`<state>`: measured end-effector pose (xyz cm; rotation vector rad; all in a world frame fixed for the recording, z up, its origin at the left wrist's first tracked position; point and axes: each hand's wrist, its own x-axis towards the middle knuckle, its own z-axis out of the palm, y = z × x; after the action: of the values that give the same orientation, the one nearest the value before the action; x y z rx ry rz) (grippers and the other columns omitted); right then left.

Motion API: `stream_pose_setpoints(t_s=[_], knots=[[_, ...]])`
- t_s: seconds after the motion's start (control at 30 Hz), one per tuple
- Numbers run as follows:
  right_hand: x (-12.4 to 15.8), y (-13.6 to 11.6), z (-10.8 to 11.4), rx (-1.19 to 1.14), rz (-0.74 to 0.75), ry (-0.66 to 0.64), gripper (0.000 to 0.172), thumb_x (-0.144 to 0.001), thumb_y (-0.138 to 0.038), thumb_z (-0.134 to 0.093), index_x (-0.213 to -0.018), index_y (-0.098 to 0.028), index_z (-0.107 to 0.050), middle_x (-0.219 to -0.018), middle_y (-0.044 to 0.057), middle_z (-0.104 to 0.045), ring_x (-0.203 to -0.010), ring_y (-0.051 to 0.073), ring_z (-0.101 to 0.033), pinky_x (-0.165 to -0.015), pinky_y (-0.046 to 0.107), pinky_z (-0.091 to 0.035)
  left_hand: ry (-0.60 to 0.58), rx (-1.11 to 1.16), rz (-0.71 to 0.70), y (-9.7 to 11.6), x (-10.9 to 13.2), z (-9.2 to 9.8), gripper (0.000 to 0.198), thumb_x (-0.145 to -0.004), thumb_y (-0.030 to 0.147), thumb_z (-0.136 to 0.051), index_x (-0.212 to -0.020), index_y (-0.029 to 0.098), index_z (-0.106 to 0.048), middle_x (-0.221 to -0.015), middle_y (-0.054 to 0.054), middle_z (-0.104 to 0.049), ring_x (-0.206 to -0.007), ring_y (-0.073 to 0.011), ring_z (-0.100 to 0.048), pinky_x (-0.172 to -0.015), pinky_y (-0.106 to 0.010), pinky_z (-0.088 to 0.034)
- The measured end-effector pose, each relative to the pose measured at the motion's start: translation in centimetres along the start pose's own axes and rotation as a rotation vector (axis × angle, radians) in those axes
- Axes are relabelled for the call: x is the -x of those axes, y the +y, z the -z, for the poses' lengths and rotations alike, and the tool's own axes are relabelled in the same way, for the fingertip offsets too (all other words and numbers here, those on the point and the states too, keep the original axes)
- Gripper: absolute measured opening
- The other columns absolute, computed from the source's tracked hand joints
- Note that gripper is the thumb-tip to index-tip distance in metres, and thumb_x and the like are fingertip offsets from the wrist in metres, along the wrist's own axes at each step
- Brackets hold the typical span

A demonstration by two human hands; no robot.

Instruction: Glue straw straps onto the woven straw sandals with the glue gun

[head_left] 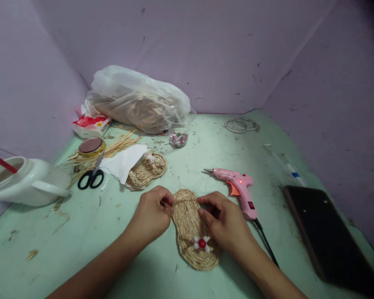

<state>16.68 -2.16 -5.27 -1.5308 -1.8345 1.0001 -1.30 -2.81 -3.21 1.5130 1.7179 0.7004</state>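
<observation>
And there, right in the middle, was the woven slipper (187, 216), flat on the green table (127, 253), heel pointing away, with a red-and-white bead flower (202, 243) across its nearer end! The left hand (156, 209) sat in tight at the far left edge, fingers curled inward; whether they pinched anything, you couldn't tell. Over on the other side, the right hand (226, 220) had its fingers loosely bent, thumb and forefinger apart at the slipper's right edge.

Just beyond that hand lay the pink glue gun (241, 187), a light glowing on its body, nozzle pointing left, and farther right, a dark phone (324, 232). Look left, and a second slipper (151, 168) lay partly under white paper (123, 162), with black-handled scissors (93, 176) just beside! Behind them came loose straw (121, 143), a lidded jar (92, 146) and a clear cup of beads (178, 140), all in front of a bulging plastic bag (137, 99).
</observation>
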Motion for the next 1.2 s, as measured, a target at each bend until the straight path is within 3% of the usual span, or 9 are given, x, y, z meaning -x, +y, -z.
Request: stream_pose_setpoints(t_s=[0.67, 0.77, 0.9, 1.03, 1.2], knots=[[-0.1, -0.6, 0.1, 0.002, -0.028, -0.012, 0.018, -0.071, -0.009, -0.053, -0.084, -0.017, -0.063, -0.079, 0.003, -0.060, -0.067, 0.015, -0.056, -0.064, 0.031, -0.046, 0.000, -0.008, 0.006, 0.0, -0.1, -0.1, 0.008, -0.059, 0.010, -0.050, -0.058, 0.017, -0.053, -0.056, 0.003, -0.051, -0.054, -0.0104, -0.046, -0.052, -0.022, -0.035], [-0.1, -0.4, 0.3, -0.087, -0.081, -0.035, 0.018, -0.071, -0.012, -0.055, -0.086, -0.015, -0.064, -0.079, 0.005, -0.062, -0.067, 0.016, -0.057, -0.063, 0.032, -0.047, -0.002, 0.009, 0.007, 0.0, -0.1, -0.1, 0.008, -0.059, 0.010, -0.050, -0.058, 0.017, -0.053, -0.056, 0.003, -0.052, -0.055, -0.0110, -0.047, -0.052, -0.022, -0.036], [-0.2, 0.4, 0.8, -0.314, -0.170, -0.062, 0.032, -0.075, -0.019, -0.051, -0.105, -0.012, -0.058, -0.087, 0.010, -0.065, -0.067, 0.017, -0.061, -0.056, 0.030, -0.049, -0.034, 0.050, 0.048, 0.1, -0.3, 0.1, 0.007, -0.059, 0.010, -0.051, -0.061, 0.016, -0.054, -0.058, 0.002, -0.054, -0.056, -0.0116, -0.048, -0.053, -0.023, -0.037], [0.1, 0.4, 1.4, -0.069, -0.040, -0.007, 0.021, -0.076, -0.020, -0.050, -0.089, -0.015, -0.066, -0.085, 0.009, -0.066, -0.079, 0.021, -0.062, -0.070, 0.035, -0.048, -0.141, 0.143, 0.104, 0.2, -0.5, 0.6, 0.012, -0.056, 0.008, -0.053, -0.066, 0.015, -0.056, -0.056, 0.003, -0.053, -0.054, -0.0107, -0.048, -0.051, -0.023, -0.036], [0.5, -0.2, 1.5, 0.098, -0.005, -0.078, 0.023, -0.078, -0.017, -0.045, -0.088, -0.018, -0.067, -0.086, 0.007, -0.065, -0.080, 0.022, -0.060, -0.074, 0.037, -0.046, -0.296, 0.294, 0.106, 0.5, -0.7, 1.9, 0.023, -0.055, 0.010, -0.052, -0.077, 0.015, -0.059, -0.061, 0.002, -0.057, -0.059, -0.0111, -0.052, -0.057, -0.024, -0.040]])
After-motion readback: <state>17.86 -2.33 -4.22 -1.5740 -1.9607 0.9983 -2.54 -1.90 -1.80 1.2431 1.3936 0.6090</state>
